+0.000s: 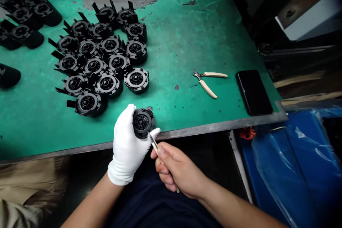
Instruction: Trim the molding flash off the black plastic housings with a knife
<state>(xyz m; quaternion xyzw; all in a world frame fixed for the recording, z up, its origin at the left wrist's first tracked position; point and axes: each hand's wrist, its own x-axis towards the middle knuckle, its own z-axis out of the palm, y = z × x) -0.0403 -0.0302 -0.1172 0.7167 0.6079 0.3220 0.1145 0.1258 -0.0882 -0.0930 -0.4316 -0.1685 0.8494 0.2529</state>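
My left hand point(127, 146), in a white glove, is closed around a black round plastic part point(143, 122) at the table's front edge. The part's ringed end faces up toward me. In my bare right hand point(173, 167) is a slim knife point(154, 143) with a pale handle, gripped between thumb and fingers. Its metal tip meets the lower rim of the part, close to my gloved thumb; whether it touches the plastic I cannot tell. Several similar black plastic parts point(107, 84) stand in a cluster just beyond my left hand, some with flat tabs sticking up.
Pale-handled side cutters point(207, 82) lie spread on the green table point(173, 53), with a black phone point(253, 92) to their right. More black parts point(28, 35) stand at the far left. Blue plastic-wrapped bins point(294, 164) are at the lower right. Dark machinery point(267, 3) stands behind the right corner.
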